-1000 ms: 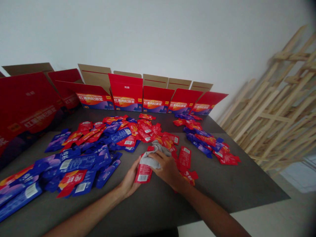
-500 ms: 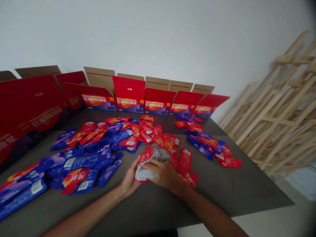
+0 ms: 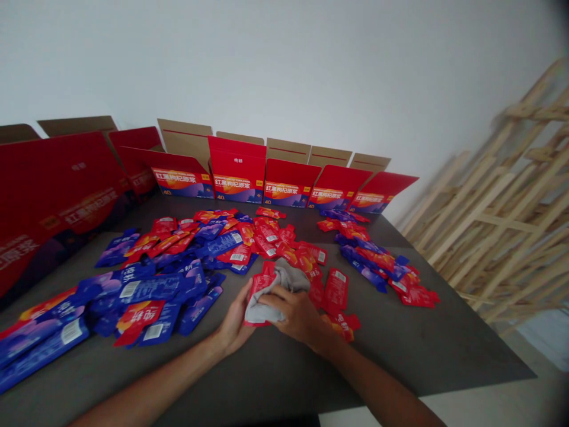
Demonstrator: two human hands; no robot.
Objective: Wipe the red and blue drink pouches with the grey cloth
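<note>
My left hand (image 3: 236,320) is closed on a red pouch (image 3: 255,292), gripping it by its left side. A grey cloth (image 3: 293,277) lies bunched over the pouch and covers most of its face. My right hand (image 3: 297,313) is closed on this cloth and presses it against the pouch. Just beyond my hands lie loose red pouches (image 3: 267,230). Another red pouch (image 3: 336,289) rests flat to the right of the cloth. Left of my hands is a heap of blue pouches (image 3: 151,289) with some red ones mixed in.
Several open red and blue cartons (image 3: 237,178) line the back of the dark table (image 3: 444,350). A larger red carton (image 3: 53,196) stands at the left. A mixed pile of pouches (image 3: 376,255) lies at the right. Wooden frames (image 3: 502,219) lean beyond the table's right edge.
The whole view has shifted slightly, so things appear a little further right. Both hands keep their hold on the pouch and cloth, with barely any change in pose.
</note>
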